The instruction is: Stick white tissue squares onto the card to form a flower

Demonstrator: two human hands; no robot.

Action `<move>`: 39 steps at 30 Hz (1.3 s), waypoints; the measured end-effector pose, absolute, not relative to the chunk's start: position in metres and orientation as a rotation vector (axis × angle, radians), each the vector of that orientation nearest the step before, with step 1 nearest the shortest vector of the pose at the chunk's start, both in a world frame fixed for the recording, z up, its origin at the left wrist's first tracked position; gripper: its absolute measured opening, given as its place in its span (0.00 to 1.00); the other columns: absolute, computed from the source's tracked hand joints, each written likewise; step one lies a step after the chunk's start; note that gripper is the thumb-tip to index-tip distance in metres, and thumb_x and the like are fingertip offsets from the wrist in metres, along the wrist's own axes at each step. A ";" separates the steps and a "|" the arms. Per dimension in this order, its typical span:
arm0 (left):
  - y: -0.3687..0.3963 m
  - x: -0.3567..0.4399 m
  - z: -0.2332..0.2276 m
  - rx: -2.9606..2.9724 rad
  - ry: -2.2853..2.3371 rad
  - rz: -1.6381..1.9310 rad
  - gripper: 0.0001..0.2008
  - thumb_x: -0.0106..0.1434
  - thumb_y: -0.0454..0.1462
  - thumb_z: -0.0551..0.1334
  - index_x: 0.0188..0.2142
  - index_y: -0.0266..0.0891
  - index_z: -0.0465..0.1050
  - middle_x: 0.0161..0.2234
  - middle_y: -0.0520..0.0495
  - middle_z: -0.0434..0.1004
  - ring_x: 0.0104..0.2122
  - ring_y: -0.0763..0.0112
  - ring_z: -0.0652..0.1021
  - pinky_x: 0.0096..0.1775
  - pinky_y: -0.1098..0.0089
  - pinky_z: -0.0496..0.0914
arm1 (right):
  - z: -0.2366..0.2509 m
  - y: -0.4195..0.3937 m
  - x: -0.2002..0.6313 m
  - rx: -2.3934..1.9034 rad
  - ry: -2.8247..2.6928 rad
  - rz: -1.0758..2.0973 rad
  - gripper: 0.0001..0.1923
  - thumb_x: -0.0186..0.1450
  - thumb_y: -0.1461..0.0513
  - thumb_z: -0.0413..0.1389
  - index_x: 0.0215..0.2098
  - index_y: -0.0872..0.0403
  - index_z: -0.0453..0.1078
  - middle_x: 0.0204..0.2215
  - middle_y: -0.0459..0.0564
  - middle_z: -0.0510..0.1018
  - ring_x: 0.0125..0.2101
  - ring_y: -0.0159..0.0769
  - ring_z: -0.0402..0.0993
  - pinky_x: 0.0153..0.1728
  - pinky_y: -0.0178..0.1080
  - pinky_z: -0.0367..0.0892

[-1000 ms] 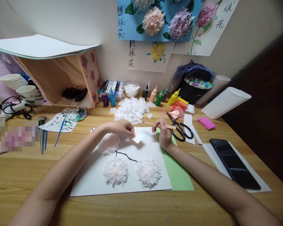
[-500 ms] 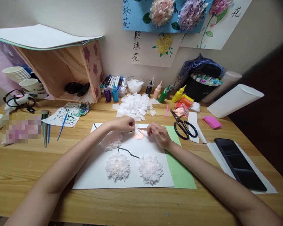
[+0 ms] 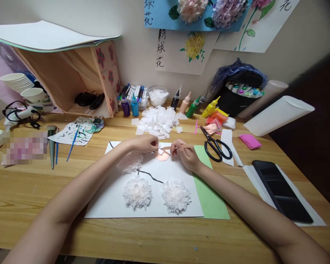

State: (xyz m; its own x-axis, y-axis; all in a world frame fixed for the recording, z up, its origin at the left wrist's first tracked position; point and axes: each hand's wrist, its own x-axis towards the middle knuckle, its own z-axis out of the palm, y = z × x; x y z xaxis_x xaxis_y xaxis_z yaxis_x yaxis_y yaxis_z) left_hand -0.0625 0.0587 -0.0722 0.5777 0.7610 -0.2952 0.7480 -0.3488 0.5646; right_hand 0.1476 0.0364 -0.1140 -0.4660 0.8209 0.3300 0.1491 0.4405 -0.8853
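From my end I see the left hand (image 3: 148,143) pinching a white paper piece (image 3: 160,151) at the far edge of the peach disc (image 3: 162,157) on the white sheet (image 3: 107,201); just right of the disc, the right hand (image 3: 186,156) grips a wooden stick (image 3: 188,146).

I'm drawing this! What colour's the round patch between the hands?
The patch is peach, in the head view.

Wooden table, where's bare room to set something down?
Bare wood lies between the paintbrushes and left forearm; a nearly bare strip runs below the white paper. Beyond that paper, it's crowded with markers, paper scraps and bottles.
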 end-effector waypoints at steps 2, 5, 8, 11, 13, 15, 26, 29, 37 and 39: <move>0.058 -0.062 -0.072 2.132 1.198 0.020 0.07 0.53 0.37 0.53 0.28 0.37 0.67 0.26 0.50 0.71 0.25 0.74 0.67 0.26 0.74 0.56 | -0.113 0.037 0.146 -0.840 -1.841 1.085 0.24 0.68 0.50 0.42 0.22 0.53 0.66 0.22 0.47 0.70 0.23 0.31 0.65 0.26 0.35 0.61; 0.058 -0.061 -0.072 2.129 1.225 0.025 0.09 0.55 0.38 0.53 0.29 0.36 0.68 0.27 0.49 0.72 0.25 0.74 0.67 0.26 0.74 0.57 | -0.112 0.036 0.145 -0.842 -1.826 1.070 0.23 0.67 0.51 0.44 0.21 0.53 0.67 0.21 0.47 0.72 0.23 0.31 0.67 0.26 0.35 0.62; 0.058 -0.060 -0.073 2.140 1.255 0.048 0.09 0.55 0.38 0.53 0.29 0.36 0.69 0.28 0.48 0.73 0.26 0.73 0.68 0.27 0.73 0.57 | -0.111 0.035 0.145 -0.800 -1.871 1.042 0.20 0.67 0.53 0.46 0.24 0.53 0.70 0.23 0.48 0.75 0.25 0.32 0.70 0.27 0.36 0.65; 0.058 -0.060 -0.073 2.128 1.261 0.055 0.09 0.55 0.37 0.52 0.29 0.36 0.69 0.28 0.48 0.73 0.26 0.73 0.68 0.27 0.73 0.57 | -0.112 0.034 0.147 -0.784 -1.865 1.002 0.19 0.66 0.52 0.47 0.25 0.53 0.72 0.24 0.48 0.76 0.25 0.33 0.72 0.27 0.37 0.67; 0.059 -0.060 -0.074 2.118 1.266 0.061 0.09 0.55 0.37 0.52 0.29 0.36 0.69 0.28 0.48 0.73 0.26 0.73 0.68 0.27 0.73 0.57 | -0.113 0.034 0.148 -0.793 -1.825 0.986 0.20 0.66 0.52 0.47 0.25 0.53 0.72 0.23 0.48 0.75 0.24 0.33 0.72 0.27 0.36 0.67; 0.059 -0.060 -0.074 2.116 1.270 0.065 0.09 0.55 0.37 0.52 0.29 0.36 0.69 0.28 0.48 0.73 0.26 0.73 0.68 0.27 0.73 0.57 | -0.114 0.034 0.148 -0.787 -1.808 0.992 0.20 0.67 0.52 0.46 0.26 0.53 0.72 0.24 0.48 0.75 0.24 0.32 0.72 0.26 0.36 0.67; 0.060 -0.060 -0.076 2.094 1.257 0.093 0.10 0.55 0.38 0.54 0.31 0.35 0.70 0.29 0.48 0.74 0.28 0.72 0.70 0.28 0.74 0.58 | -0.110 0.033 0.142 -0.884 -1.740 1.093 0.20 0.65 0.51 0.48 0.25 0.54 0.72 0.23 0.48 0.76 0.25 0.33 0.73 0.27 0.36 0.68; 0.058 -0.058 -0.075 2.058 1.308 0.127 0.11 0.55 0.40 0.55 0.34 0.36 0.69 0.30 0.48 0.74 0.29 0.71 0.70 0.28 0.73 0.59 | -0.110 0.035 0.141 -0.931 -1.632 1.157 0.18 0.63 0.51 0.52 0.25 0.54 0.73 0.22 0.48 0.77 0.23 0.33 0.74 0.25 0.36 0.69; 0.060 -0.058 -0.080 1.974 1.211 0.202 0.11 0.56 0.40 0.55 0.36 0.37 0.69 0.31 0.49 0.74 0.30 0.72 0.70 0.29 0.74 0.59 | -0.113 0.039 0.145 -0.960 -1.602 1.194 0.17 0.61 0.51 0.55 0.28 0.55 0.78 0.21 0.50 0.80 0.21 0.33 0.73 0.21 0.36 0.67; 0.061 -0.060 -0.082 1.949 1.199 0.209 0.11 0.56 0.39 0.54 0.36 0.36 0.70 0.31 0.49 0.73 0.30 0.72 0.70 0.29 0.74 0.60 | -0.113 0.039 0.146 -0.940 -1.597 1.184 0.18 0.61 0.50 0.54 0.29 0.54 0.78 0.21 0.49 0.80 0.21 0.33 0.73 0.23 0.36 0.67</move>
State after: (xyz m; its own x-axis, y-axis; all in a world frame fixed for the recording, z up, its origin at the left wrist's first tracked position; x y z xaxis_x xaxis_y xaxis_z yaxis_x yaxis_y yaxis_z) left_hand -0.0597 0.0611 -0.0822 0.5328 0.8047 -0.2618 0.6691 -0.2111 0.7126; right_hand 0.1462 0.0386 -0.1128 -0.2979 0.9284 0.2218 0.0574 0.2494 -0.9667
